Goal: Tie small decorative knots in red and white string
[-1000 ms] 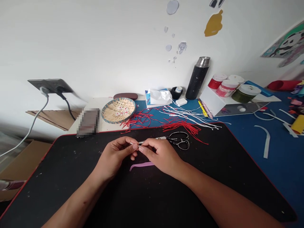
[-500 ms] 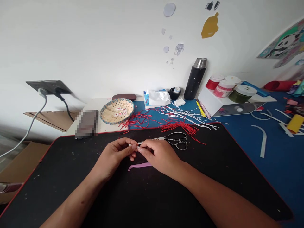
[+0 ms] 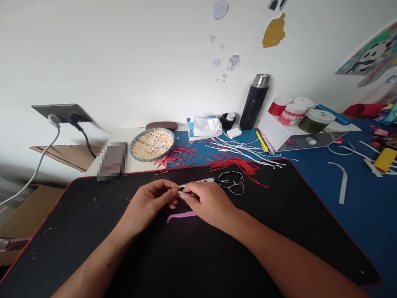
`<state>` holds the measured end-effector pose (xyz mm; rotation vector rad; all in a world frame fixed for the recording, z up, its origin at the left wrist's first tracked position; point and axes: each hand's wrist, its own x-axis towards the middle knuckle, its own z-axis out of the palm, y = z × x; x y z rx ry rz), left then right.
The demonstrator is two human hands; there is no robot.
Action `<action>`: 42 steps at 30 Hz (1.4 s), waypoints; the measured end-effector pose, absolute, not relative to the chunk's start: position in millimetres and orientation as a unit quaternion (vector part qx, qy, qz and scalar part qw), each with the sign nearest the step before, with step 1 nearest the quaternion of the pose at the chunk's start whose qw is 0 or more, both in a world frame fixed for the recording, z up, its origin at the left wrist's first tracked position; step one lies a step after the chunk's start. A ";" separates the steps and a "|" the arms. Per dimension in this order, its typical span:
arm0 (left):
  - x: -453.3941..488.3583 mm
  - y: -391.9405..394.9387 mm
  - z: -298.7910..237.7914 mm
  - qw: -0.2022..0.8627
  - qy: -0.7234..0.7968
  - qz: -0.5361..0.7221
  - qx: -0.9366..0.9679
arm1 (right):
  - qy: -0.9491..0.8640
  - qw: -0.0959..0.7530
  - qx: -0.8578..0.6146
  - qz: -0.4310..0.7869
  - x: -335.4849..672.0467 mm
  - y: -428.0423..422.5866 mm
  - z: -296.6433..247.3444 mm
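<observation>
My left hand (image 3: 147, 205) and my right hand (image 3: 209, 203) meet above a black desk mat (image 3: 77, 240), their fingertips pinching a small white strip (image 3: 179, 192) between them. Most of the strip is hidden by my fingers. Open black-handled scissors (image 3: 231, 183) lie just beyond my right hand, with their steel blades reaching behind its fingers. A lilac pair of tweezers (image 3: 181, 216) rests on the mat below my hands, partly under my right hand. Bundled red cords (image 3: 235, 164) hang over the mat's far edge.
White cords (image 3: 242, 148) and more red cords (image 3: 178, 155) lie on a blue mat beyond. A woven basket (image 3: 151, 145), tissue box (image 3: 203, 127), black thermos (image 3: 257, 101) and paint jars (image 3: 291, 109) stand behind them. Pale strips (image 3: 343, 182) lie on the blue mat at right.
My fingertips have drawn slightly closer around the white strip. The whole scene has shifted slightly in view as my head moved. The scissors and tweezers have not moved on the mat.
</observation>
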<state>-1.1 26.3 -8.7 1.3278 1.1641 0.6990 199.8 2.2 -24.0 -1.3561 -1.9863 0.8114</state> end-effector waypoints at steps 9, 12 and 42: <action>0.9 27.4 -7.1 0.572 0.505 0.287 0.580 | -0.755 0.294 -0.507 0.294 199.4 1.3 -23.9; 1.5 26.9 -7.8 0.575 0.504 0.293 0.574 | -0.758 0.288 -0.507 0.293 199.4 1.5 -23.8; 0.8 25.8 -18.5 0.684 0.422 0.374 0.463 | -0.678 0.340 -0.505 0.411 200.2 5.1 -23.5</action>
